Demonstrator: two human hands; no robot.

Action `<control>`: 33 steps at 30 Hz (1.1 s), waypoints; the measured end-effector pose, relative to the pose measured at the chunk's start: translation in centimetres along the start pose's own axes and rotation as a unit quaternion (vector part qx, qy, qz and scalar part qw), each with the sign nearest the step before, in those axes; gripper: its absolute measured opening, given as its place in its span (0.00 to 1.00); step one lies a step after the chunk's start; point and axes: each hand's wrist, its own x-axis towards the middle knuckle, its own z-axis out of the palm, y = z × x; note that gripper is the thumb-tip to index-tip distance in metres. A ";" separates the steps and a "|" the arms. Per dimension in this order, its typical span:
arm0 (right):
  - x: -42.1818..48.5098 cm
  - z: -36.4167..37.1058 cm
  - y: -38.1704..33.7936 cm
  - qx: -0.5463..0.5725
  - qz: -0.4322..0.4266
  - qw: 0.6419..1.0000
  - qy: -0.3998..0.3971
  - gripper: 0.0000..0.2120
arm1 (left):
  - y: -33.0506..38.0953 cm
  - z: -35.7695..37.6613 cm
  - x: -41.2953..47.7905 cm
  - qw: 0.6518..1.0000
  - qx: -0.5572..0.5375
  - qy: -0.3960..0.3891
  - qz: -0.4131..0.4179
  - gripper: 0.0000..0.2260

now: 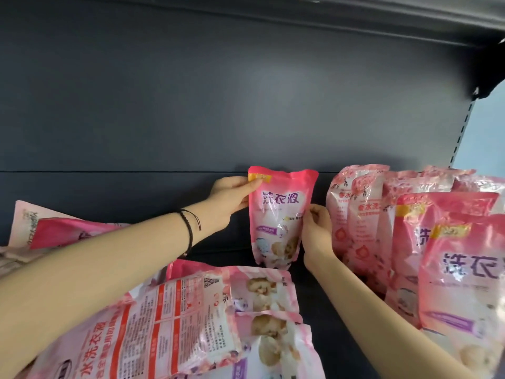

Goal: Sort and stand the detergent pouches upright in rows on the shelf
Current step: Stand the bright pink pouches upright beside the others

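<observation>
A pink detergent pouch (pixel 280 214) stands upright near the back of the dark shelf (pixel 311 296). My left hand (pixel 232 199) grips its top left corner, thumb on the front. My right hand (pixel 317 231) pinches its right edge lower down. To the right, several pink pouches (pixel 363 214) stand upright in rows, the nearest one (pixel 464 280) large in the front right. In the front left, several pouches (pixel 169 318) lie flat in a loose pile, some back side up. More flat pouches (pixel 62 231) lie at the far left behind my forearm.
The dark back panel (pixel 218 105) rises behind the shelf. An upper shelf (pixel 410 20) overhangs at top right, with a slotted upright (pixel 461 129) at the right end. A strip of bare shelf runs between the held pouch and the standing rows.
</observation>
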 end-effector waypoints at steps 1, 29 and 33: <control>0.0 -0.2 0.1 -0.003 0.009 1.000 -0.005 0.08 | -0.2 0.0 -0.2 0.999 0.039 -0.008 -0.004 0.07; -0.2 -0.8 -8.4 -0.466 -0.389 0.775 -0.175 0.10 | 4.3 -3.0 -4.6 0.596 0.771 -0.190 0.121 0.16; -2.6 -0.1 -11.2 -0.593 -0.290 0.632 -0.405 0.10 | 5.2 -4.6 -6.8 0.517 0.807 -0.244 0.149 0.14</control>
